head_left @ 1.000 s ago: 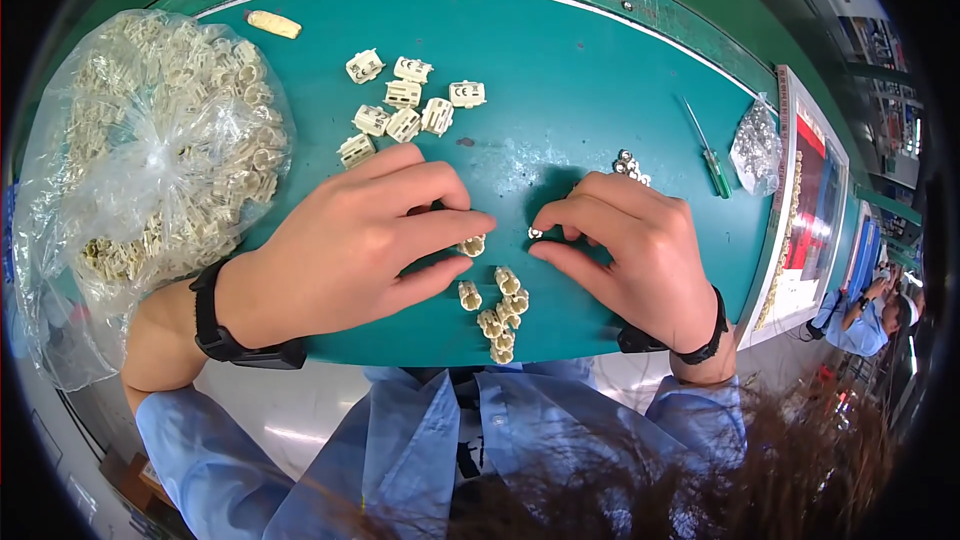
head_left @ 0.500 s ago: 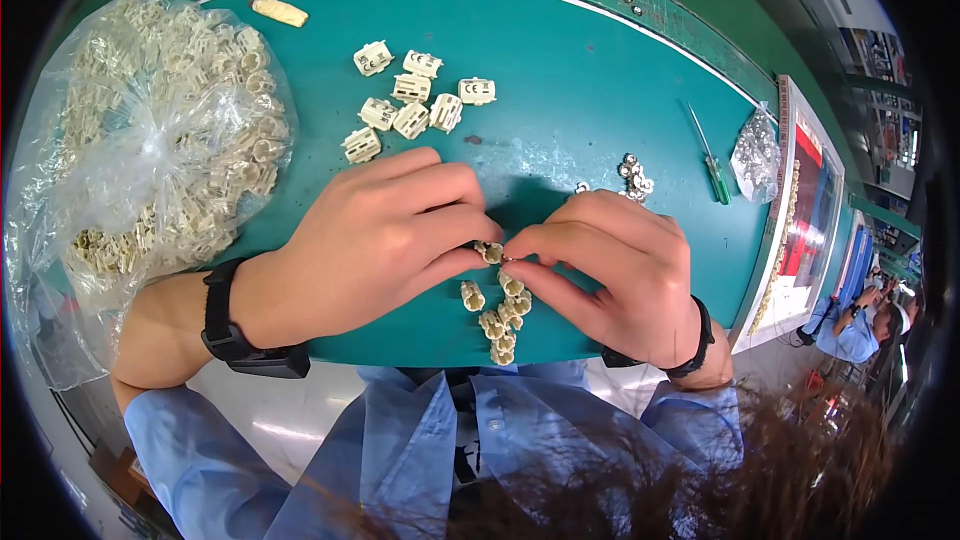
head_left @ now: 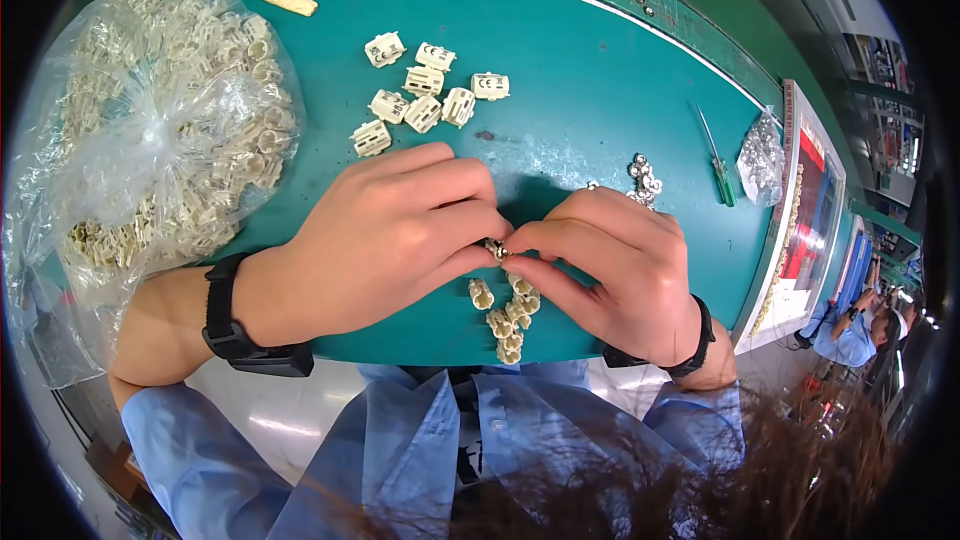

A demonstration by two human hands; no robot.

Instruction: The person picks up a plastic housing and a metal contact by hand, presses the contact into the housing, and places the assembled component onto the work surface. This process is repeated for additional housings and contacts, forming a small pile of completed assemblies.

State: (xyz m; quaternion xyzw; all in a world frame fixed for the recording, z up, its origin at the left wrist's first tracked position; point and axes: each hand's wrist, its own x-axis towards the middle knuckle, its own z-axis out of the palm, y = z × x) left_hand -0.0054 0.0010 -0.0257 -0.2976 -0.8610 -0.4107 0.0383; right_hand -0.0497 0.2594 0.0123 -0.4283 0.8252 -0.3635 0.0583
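Observation:
Between my two hands is a small cream plastic part (head_left: 495,248) with a shiny metal spot at its right side. My left hand (head_left: 395,235) pinches it between thumb and forefinger. The fingertips of my right hand (head_left: 610,260) close at its metal side; whether they hold a separate small piece is hidden. Just below my fingers, several cream hollow plastic parts (head_left: 510,318) lie in a cluster by the table's near edge. Beyond my right hand sits a small heap of silver metal pieces (head_left: 644,180). Several cream plastic housings (head_left: 424,81) lie beyond my left hand.
A large clear bag (head_left: 165,130) full of cream parts fills the left of the green table (head_left: 570,50). On the right are a green-handled screwdriver (head_left: 722,180), a small bag of metal pieces (head_left: 762,162) and a white-framed panel (head_left: 790,240). A yellowish stub (head_left: 288,0) lies far left.
The plastic part has turned in my fingertips, and its metal side now shows. My hands stay nearly in place, while the table's things sit slightly farther right in the picture.

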